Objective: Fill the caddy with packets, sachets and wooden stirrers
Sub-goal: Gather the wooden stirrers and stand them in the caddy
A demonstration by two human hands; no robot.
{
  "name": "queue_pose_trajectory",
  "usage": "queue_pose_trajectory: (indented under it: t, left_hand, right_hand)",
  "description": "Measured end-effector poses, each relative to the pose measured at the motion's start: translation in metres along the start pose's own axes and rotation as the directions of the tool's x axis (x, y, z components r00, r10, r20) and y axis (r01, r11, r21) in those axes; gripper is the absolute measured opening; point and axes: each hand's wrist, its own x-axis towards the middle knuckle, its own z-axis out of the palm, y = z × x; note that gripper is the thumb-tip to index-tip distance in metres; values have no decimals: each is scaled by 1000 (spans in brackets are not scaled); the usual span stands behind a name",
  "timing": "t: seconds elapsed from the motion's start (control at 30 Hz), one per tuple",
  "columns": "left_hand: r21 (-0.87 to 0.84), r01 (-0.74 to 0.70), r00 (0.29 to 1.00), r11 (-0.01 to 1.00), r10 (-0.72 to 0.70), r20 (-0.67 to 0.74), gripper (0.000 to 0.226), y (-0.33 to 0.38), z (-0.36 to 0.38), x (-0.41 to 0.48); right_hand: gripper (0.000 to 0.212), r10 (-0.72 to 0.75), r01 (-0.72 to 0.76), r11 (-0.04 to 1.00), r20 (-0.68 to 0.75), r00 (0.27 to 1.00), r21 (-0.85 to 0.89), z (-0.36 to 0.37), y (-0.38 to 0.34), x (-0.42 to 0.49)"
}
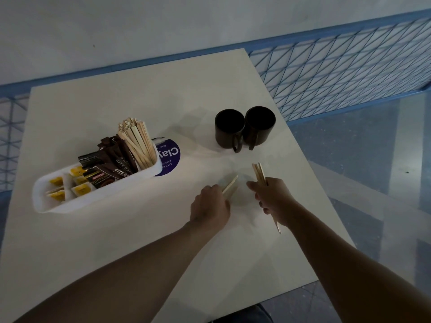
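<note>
Two dark mugs [245, 128] touching, beyond hands; purple sticker [171, 157] beside caddy [93, 197].

Surface [116, 241]: fills the middle and lower left of the frame.
Caddy [98, 200]: on the surface at centre left, slanting from lower left to upper right.
Sachets [70, 183]: in the caddy's lower-left end.
Packets [116, 162]: in its middle.
Caddy stirrers [137, 141]: upright in its upper-right end.
Round label [171, 157]: on the surface, partly behind that end.
First mug [228, 129]: right of the caddy.
Second mug [260, 124]: just right of the first mug.
Left hand [210, 206]: at centre, below the mugs, holding left-hand stirrers [229, 184] that point to the upper right.
Right hand [272, 197]: just right of the left hand, gripping right-hand stirrers [259, 173].
Mesh railing [338, 73]: behind the surface, upper right.
</note>
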Motion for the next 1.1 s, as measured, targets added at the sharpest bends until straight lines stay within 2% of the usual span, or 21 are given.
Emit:
queue_pose_trajectory:
  t: [0.13, 0.3, 0.6, 0.73, 0.83, 0.97, 1.1]
  left_hand:
    - [58, 20, 1000, 998, -20, -11, 24, 4, 3, -1]
    - [62, 35, 998, 997, -39, 56, 31, 10, -1, 3]
    - [112, -48, 996, 993, 39, 77, 31, 11, -4, 0]
    - [53, -67, 995, 996, 62, 84, 33, 10, -5, -2]
    - [-20, -26, 994, 999, 28, 106, 36, 6, -8, -3]
    - [-111, 101, 983, 989, -82, 163, 34, 2, -18, 1]
    - [-203, 200, 966, 959, -158, 204, 37, -3, -42, 6]
  right_hand:
    - [19, -20, 20, 1000, 40, 999, 7, -2, 0, 1]
    - [19, -27, 28, 999, 45, 999, -19, -3, 2, 3]
    - [17, -14, 14, 1000, 44, 999, -9, -1, 2, 2]
    - [15, -1, 2, 1000, 36, 999, -12, 2, -1, 0]
    - [26, -23, 26, 998, 43, 999, -56, 4, -4, -3]
    - [48, -43, 54, 995, 120, 992, -85, 13, -17, -9]
    - [46, -33, 50, 994, 169, 985, -95, 33, -31, -12]
